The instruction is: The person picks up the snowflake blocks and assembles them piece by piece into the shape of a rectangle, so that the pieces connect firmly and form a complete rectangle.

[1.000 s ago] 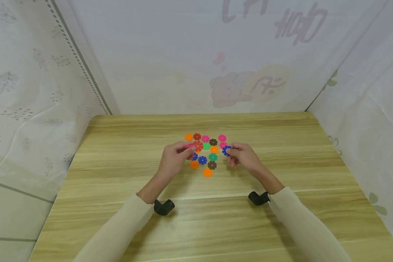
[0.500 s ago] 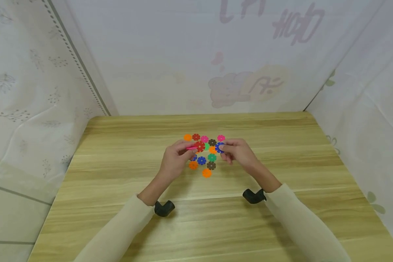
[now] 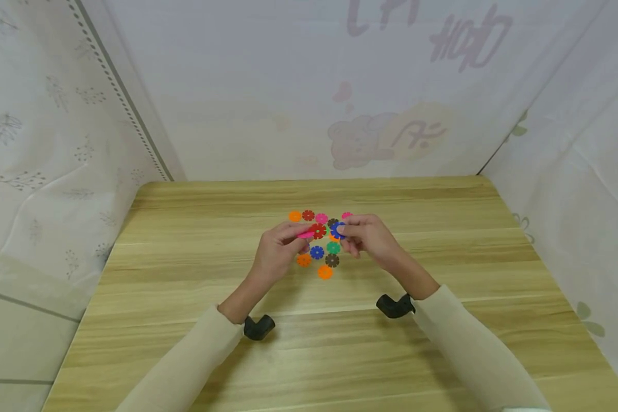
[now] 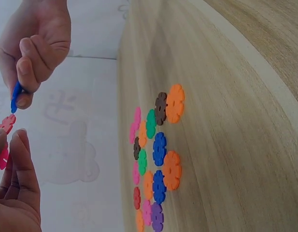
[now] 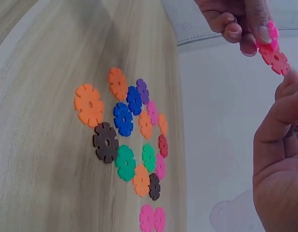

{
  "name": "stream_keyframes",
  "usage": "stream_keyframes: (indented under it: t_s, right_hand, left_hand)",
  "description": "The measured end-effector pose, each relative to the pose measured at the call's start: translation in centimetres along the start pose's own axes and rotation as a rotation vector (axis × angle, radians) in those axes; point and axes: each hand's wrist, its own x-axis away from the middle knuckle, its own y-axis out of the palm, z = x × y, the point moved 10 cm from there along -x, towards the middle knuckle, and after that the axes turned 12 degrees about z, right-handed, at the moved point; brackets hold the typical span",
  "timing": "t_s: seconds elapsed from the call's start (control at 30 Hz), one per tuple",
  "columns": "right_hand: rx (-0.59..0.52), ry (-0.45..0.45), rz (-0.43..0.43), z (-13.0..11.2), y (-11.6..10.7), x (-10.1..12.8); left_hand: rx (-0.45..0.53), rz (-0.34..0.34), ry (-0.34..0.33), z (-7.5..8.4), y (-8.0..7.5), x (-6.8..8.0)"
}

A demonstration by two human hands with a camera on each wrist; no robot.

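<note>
My left hand (image 3: 277, 252) pinches a pink notched disc (image 5: 271, 36) between thumb and fingers, above the table. Joined to it at an angle is a red notched disc (image 3: 317, 231), which points toward the other hand. My right hand (image 3: 373, 240) pinches a blue notched disc (image 3: 337, 230) by its edge. In the left wrist view the blue disc's lower edge comes right up to the red disc's rim; whether they touch I cannot tell. From the right wrist the blue disc is hidden behind the fingers.
Beneath the hands, several loose flower-shaped discs lie flat on the wooden table (image 3: 185, 274), among them an orange disc (image 3: 325, 272), a brown disc (image 3: 332, 260) and a purple disc (image 4: 157, 216). Patterned cloth (image 3: 268, 86) hangs behind the table and at both sides.
My right hand has moved left with the blue disc, bringing it close to the red one. The left hand has shifted slightly right and still holds the joined pink and red discs.
</note>
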Motion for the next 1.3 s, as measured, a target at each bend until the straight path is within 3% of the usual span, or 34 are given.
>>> stream_keyframes:
  t_s: [0.2, 0.57, 0.77, 1.07, 1.3]
  right_hand:
    - [-0.005, 0.008, -0.01, 0.0, 0.3, 0.0]
    - [-0.019, 0.059, -0.051, 0.3, 0.8, 0.1]
    - [-0.092, 0.089, -0.105, 0.2, 1.1, 0.3]
    - [-0.156, 0.102, -0.138, 0.0, 1.4, 0.5]
    - [-0.205, 0.142, -0.15, 0.2, 1.4, 0.4]
  left_hand:
    - [-0.008, -0.01, 0.07, 0.5, 0.2, 0.2]
    - [-0.128, -0.038, 0.363, 2.7, 0.3, 0.9]
    - [-0.179, -0.045, 0.451, 3.4, 0.5, 1.3]
    - [-0.226, -0.018, 0.636, 4.5, 0.5, 2.0]
    - [-0.252, 0.005, 0.729, 5.1, 0.5, 2.3]
